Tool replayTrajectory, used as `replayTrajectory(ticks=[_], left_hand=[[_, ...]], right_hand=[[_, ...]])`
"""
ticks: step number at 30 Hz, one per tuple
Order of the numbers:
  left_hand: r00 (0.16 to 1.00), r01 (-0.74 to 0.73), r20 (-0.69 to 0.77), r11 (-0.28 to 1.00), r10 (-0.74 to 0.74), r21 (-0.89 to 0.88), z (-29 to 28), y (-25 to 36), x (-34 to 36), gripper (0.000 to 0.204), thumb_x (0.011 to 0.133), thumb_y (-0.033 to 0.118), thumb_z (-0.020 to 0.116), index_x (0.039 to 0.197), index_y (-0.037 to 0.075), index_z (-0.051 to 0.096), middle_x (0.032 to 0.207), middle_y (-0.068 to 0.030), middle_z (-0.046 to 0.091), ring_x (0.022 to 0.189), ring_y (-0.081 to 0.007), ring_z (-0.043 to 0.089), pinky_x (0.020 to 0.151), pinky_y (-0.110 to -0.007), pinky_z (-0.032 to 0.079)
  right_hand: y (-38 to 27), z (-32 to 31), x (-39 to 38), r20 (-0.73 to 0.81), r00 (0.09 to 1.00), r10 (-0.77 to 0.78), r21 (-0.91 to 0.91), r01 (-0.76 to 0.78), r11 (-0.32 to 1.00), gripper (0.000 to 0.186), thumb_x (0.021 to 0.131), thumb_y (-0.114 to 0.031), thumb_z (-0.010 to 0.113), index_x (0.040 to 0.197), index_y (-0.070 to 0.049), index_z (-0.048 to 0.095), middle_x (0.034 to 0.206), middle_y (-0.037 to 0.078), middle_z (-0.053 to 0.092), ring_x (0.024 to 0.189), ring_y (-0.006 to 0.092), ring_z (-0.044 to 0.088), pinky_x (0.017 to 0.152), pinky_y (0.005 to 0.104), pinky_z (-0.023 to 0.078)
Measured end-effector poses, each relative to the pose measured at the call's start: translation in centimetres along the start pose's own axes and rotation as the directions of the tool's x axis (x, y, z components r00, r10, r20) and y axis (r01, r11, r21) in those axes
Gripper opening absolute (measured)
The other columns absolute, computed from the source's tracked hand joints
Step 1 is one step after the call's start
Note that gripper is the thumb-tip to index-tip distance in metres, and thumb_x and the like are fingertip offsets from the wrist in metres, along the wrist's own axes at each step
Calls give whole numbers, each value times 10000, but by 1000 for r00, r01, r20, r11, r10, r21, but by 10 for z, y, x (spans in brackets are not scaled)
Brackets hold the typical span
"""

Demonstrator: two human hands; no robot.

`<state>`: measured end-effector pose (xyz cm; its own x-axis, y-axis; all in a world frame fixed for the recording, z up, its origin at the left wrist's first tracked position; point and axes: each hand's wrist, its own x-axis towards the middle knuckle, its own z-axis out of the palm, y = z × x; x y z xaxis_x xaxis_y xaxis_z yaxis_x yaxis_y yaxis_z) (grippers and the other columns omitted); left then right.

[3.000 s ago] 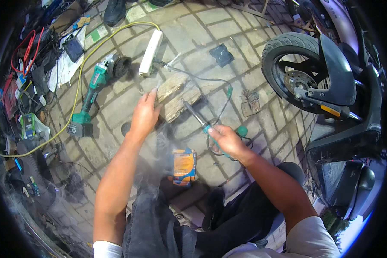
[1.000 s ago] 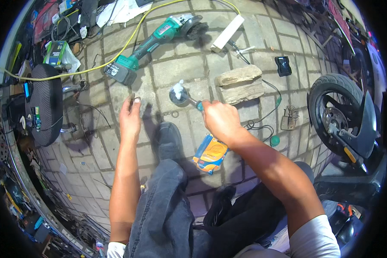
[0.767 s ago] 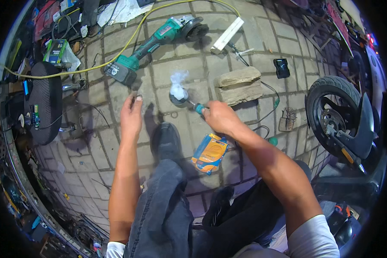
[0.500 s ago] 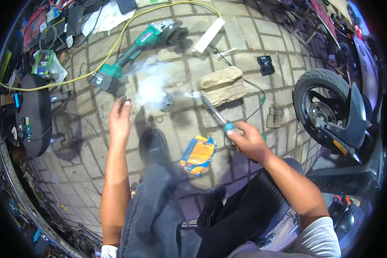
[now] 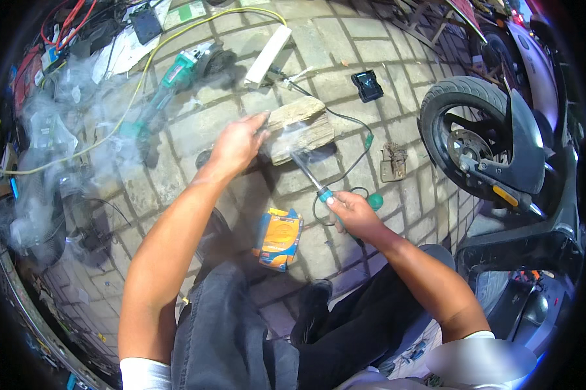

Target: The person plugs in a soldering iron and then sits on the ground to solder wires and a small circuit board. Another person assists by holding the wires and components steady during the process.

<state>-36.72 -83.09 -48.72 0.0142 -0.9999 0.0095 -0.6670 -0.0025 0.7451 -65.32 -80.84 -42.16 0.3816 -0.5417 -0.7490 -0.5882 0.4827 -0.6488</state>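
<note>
My right hand (image 5: 355, 213) is closed around the teal handle of a soldering iron (image 5: 308, 170). Its metal shaft points up and left, with the tip at the near side of a weathered wooden block (image 5: 299, 138), where a bright whitish haze blurs it. My left hand (image 5: 241, 144) reaches to the block's left end, fingers stretched out and the thumb apart from them; whether they touch the wood is unclear. A blue and orange box (image 5: 280, 239) lies on the paving nearer to me, below the block.
Smoke (image 5: 78, 143) drifts over the left side, veiling a green angle grinder (image 5: 176, 75). A yellow cord leads to a white power strip (image 5: 268, 56). A black case (image 5: 367, 86), a rusty metal piece (image 5: 393, 162) and a scooter wheel (image 5: 468, 143) are to the right.
My left hand has moved right and forward to the block. The iron's tip has come to the wood. The smoke has spread from the middle to the left, and the view has shifted.
</note>
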Motion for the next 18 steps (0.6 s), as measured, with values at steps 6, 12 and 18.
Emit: replayTrajectory(ticks=[6,12,18], left_hand=[[1000,-8,-7,1000,8,30,-2,5,5,344,819,134,626,1139,21,571,1040,-216,606,943,-380,584,808,-391,476],[999,6,-40,1000,-7,-24,-3,2,0,365,817,139,628,1159,24,569,1049,-199,610,955,-372,582,818,-390,471],[999,31,-25,999,-32,-25,-1,3,3,355,817,131,617,1154,27,573,1045,-203,605,947,-369,582,824,-392,470]], right_hand=[[1,1,-2,-63,998,2,11,-1,1000,224,933,-253,509,916,-33,552,619,-24,496,487,52,448,439,221,362],[-2,9,-4,-131,991,-1,72,11,997,255,933,-236,500,750,-58,509,575,-29,448,459,53,408,426,236,343],[-2,12,-2,-80,996,49,43,-46,998,225,931,-239,499,848,-41,567,572,-27,463,459,57,429,426,235,357]])
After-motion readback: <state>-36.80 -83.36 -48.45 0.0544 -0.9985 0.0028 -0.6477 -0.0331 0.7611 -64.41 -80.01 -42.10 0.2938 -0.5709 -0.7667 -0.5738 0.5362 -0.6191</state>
